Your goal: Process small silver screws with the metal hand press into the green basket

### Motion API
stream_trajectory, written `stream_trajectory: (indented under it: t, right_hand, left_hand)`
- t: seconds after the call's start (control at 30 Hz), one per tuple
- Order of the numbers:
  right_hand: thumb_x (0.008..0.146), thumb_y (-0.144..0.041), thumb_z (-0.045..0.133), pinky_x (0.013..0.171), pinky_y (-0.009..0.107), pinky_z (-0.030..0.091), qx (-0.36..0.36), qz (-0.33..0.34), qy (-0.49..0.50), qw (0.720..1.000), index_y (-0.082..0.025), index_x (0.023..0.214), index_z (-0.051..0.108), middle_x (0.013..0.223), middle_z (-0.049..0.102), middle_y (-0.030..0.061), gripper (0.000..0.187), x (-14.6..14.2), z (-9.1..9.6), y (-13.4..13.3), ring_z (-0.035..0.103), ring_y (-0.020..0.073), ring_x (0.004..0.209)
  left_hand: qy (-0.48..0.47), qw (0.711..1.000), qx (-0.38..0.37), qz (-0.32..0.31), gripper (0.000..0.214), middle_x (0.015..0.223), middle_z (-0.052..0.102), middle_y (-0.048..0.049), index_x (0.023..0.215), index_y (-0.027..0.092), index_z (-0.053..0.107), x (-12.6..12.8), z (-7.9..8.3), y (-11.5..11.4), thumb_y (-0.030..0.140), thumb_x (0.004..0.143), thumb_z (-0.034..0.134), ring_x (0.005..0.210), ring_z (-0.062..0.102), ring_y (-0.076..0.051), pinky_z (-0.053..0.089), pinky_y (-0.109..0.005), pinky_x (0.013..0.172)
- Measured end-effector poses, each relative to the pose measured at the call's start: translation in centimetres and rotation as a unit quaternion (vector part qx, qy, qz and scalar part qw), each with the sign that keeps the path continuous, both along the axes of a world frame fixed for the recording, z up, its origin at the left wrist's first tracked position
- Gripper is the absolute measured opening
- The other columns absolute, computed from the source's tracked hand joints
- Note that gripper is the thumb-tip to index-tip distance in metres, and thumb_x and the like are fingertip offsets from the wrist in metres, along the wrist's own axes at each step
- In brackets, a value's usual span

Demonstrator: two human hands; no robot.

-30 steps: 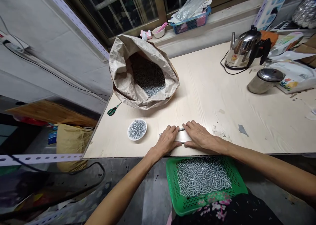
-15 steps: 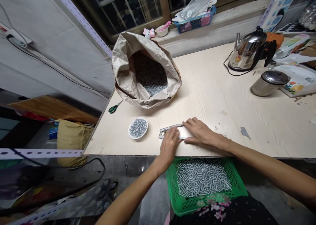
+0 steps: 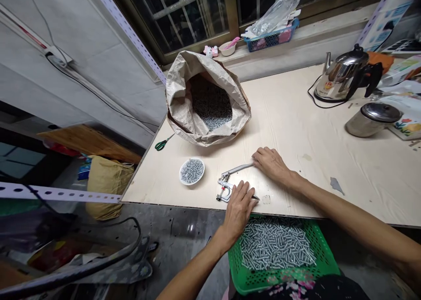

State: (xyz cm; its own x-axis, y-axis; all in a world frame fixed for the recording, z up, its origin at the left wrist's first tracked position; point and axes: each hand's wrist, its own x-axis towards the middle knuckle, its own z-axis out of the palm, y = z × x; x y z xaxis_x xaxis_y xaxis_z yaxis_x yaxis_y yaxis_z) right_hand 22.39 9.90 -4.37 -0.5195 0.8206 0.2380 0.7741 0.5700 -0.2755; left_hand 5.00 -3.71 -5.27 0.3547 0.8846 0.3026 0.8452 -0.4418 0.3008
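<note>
Metal spring-loaded pliers (image 3: 226, 184) lie on the table near its front edge, their two handles spread apart. A coil spring and a small red part show at the jaw end. My left hand (image 3: 239, 205) is over the lower handle, fingers curled on it and hiding most of it. At the tip of the raised upper handle, my right hand (image 3: 271, 163) has its fingertips closed on the metal. Left of the pliers stands a white bowl (image 3: 182, 180) filled with small silver screws (image 3: 192, 170).
An open sack (image 3: 179, 78) of screws stands behind the bowl, with green-handled scissors (image 3: 161, 145) beside it. Below the table edge sits a green basket (image 3: 237, 269) of screws. A kettle (image 3: 340, 78) and a metal-lidded canister (image 3: 368, 122) are at the right.
The pliers' handles have swung open from being nearly together. My left hand has moved toward the table's front edge with the lower handle; my right hand is at the upper one. The view has shifted slightly.
</note>
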Motion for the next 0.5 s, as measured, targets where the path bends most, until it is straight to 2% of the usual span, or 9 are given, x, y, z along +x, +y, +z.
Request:
stream_trajectory:
  t: [0.03, 0.1, 0.17, 0.2, 0.27, 0.33, 0.43, 0.5]
  right_hand:
    - [0.090, -0.022, 0.051, 0.071, 0.033, 0.035, -0.002, 0.014, 0.018, 1.000, -0.017, 0.097, 0.061, 0.096, 0.061, 0.0090, 0.012, 0.0, 0.3, -1.0, 0.051, 0.0218, 0.087]
    - [0.091, -0.026, 0.052, 0.072, 0.032, 0.035, -0.027, 0.071, 0.047, 0.996, -0.017, 0.101, 0.058, 0.097, 0.061, 0.0081, 0.015, 0.0, 0.5, -3.6, 0.052, 0.0204, 0.087]
    - [0.089, -0.032, 0.055, 0.071, 0.032, 0.035, -0.053, 0.126, 0.044, 0.990, -0.018, 0.097, 0.058, 0.093, 0.061, 0.0062, 0.016, -0.4, 0.3, -6.0, 0.052, 0.0197, 0.085]
    - [0.088, -0.033, 0.057, 0.071, 0.032, 0.034, -0.054, 0.138, 0.035, 0.988, -0.019, 0.092, 0.058, 0.091, 0.060, 0.0058, 0.015, -0.8, 0.0, -6.9, 0.051, 0.0194, 0.083]
    - [0.088, -0.028, 0.058, 0.070, 0.032, 0.032, -0.040, 0.140, 0.016, 0.989, -0.019, 0.085, 0.056, 0.087, 0.060, 0.0044, 0.009, -1.5, -0.7, -7.7, 0.050, 0.0183, 0.080]
    - [0.089, -0.022, 0.055, 0.069, 0.031, 0.030, -0.021, 0.130, 0.004, 0.991, -0.019, 0.082, 0.054, 0.085, 0.060, 0.0029, 0.007, -2.0, -1.5, -7.5, 0.050, 0.0172, 0.078]
    - [0.091, -0.019, 0.051, 0.069, 0.031, 0.028, 0.006, 0.127, 0.000, 0.992, -0.019, 0.083, 0.054, 0.083, 0.060, 0.0014, 0.009, -2.3, -2.1, -6.0, 0.049, 0.0164, 0.077]
    - [0.093, -0.019, 0.050, 0.069, 0.031, 0.028, 0.023, 0.129, 0.004, 0.991, -0.019, 0.083, 0.054, 0.083, 0.060, 0.0011, 0.011, -2.2, -2.3, -5.0, 0.049, 0.0162, 0.076]
  left_hand:
    - [-0.014, 0.999, 0.006, 0.029, 0.027, 0.124, 0.059, -0.0116, 0.117, 0.019, 0.057, -0.5, 0.6, 0.0, 0.025, 0.092, 0.048, 0.120, 0.052, -0.025, 0.047, -0.045, 0.097]
    - [-0.014, 0.991, 0.009, 0.129, 0.025, 0.111, 0.062, -0.0125, 0.109, 0.016, 0.061, -2.0, 2.0, 0.2, 0.029, 0.092, 0.048, 0.107, 0.056, -0.025, 0.050, -0.040, 0.087]
    - [0.036, 0.973, -0.031, 0.226, 0.024, 0.096, 0.063, -0.0120, 0.095, 0.015, 0.065, -3.7, 3.3, 1.0, 0.035, 0.090, 0.052, 0.096, 0.057, -0.026, 0.049, -0.040, 0.081]
    - [0.066, 0.964, -0.075, 0.247, 0.024, 0.093, 0.063, -0.0118, 0.090, 0.014, 0.066, -4.6, 3.8, 1.6, 0.036, 0.087, 0.055, 0.095, 0.056, -0.027, 0.047, -0.039, 0.080]
    - [0.111, 0.943, -0.188, 0.253, 0.024, 0.087, 0.064, -0.0106, 0.080, 0.015, 0.066, -5.9, 4.5, 3.0, 0.038, 0.082, 0.061, 0.091, 0.056, -0.027, 0.045, -0.035, 0.074]
    - [0.130, 0.923, -0.278, 0.233, 0.024, 0.074, 0.063, -0.0068, 0.069, 0.016, 0.066, -6.7, 4.7, 4.3, 0.038, 0.078, 0.064, 0.076, 0.059, -0.022, 0.040, -0.028, 0.061]
    - [0.143, 0.913, -0.317, 0.212, 0.023, 0.054, 0.057, -0.0017, 0.058, 0.017, 0.064, -6.7, 4.7, 5.8, 0.033, 0.074, 0.065, 0.054, 0.053, -0.016, 0.030, -0.024, 0.050]
    - [0.159, 0.913, -0.312, 0.210, 0.016, 0.053, 0.057, -0.0026, 0.058, 0.016, 0.065, -6.4, 5.1, 6.4, 0.025, 0.072, 0.065, 0.054, 0.054, -0.016, 0.029, -0.024, 0.050]
